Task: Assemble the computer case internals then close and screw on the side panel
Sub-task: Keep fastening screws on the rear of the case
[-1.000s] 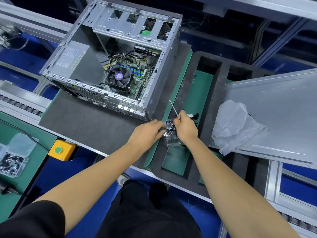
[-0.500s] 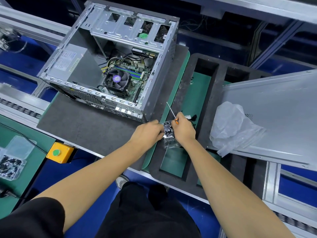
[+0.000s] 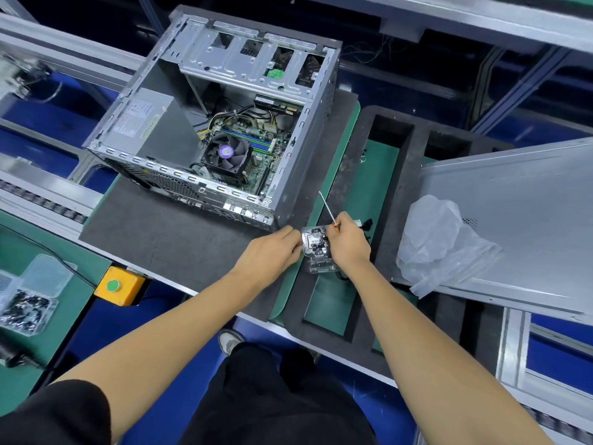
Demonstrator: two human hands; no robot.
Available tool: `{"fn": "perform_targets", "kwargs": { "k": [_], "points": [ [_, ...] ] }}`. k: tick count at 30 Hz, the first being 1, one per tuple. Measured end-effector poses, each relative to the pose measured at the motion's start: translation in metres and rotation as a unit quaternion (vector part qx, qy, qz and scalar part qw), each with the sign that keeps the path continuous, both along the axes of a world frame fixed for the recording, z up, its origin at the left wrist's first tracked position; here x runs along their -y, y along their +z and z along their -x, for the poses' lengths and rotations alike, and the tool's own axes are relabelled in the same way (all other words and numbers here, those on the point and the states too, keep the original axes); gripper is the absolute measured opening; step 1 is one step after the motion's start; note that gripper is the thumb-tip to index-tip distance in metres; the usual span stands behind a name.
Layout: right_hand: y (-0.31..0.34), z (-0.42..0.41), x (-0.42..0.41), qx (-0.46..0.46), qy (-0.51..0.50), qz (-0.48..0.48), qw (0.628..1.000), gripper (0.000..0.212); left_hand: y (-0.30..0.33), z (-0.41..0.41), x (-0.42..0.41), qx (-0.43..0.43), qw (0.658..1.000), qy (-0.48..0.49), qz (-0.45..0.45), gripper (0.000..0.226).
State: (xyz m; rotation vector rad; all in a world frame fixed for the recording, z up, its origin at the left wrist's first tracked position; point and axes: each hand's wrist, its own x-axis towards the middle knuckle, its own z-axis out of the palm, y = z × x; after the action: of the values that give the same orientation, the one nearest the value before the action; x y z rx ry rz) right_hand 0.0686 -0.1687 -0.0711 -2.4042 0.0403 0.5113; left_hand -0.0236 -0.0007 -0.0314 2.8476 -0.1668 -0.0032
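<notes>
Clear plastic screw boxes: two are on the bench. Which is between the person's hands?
The small clear box beside the computer case; the other box sits far left, untouched.

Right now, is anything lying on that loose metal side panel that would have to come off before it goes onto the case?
Yes: a crumpled clear plastic bag lies on the side panel, near its left edge. Otherwise nothing visible rests on it.

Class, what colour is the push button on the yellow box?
Green; the push button on the yellow box shows in the head view.
</notes>
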Motion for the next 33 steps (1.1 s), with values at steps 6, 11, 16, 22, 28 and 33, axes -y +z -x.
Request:
{"fn": "perform_targets", "kwargs": {
  "k": [6,11,16,22,28,33],
  "points": [
    [0.011,-0.009,-0.006,-0.036,-0.034,-0.019,0.999,0.018,-0.009,0.038,-0.053,0.023,0.998,0.042,0.033,0.01],
    [0.019,-0.011,-0.007,-0.061,-0.054,-0.059,0.995,0.018,-0.011,0.049,-0.086,-0.024,0.985,0.147,0.091,0.009],
    [0.026,-0.014,-0.004,-0.072,-0.102,-0.097,0.987,0.008,-0.011,0.04,-0.099,-0.051,0.984,0.106,0.136,0.011],
    [0.046,-0.017,-0.006,-0.03,-0.153,-0.073,0.985,0.015,-0.001,0.028,-0.122,-0.071,0.981,0.018,0.179,0.014],
    [0.085,-0.023,-0.025,0.083,-0.186,-0.043,0.978,0.009,0.034,0.018,-0.154,0.016,0.97,-0.172,0.17,0.009],
    [0.122,-0.037,-0.05,0.209,-0.23,-0.098,0.946,0.006,0.085,-0.002,-0.18,0.129,0.935,-0.261,0.2,0.021]
  ]
}}
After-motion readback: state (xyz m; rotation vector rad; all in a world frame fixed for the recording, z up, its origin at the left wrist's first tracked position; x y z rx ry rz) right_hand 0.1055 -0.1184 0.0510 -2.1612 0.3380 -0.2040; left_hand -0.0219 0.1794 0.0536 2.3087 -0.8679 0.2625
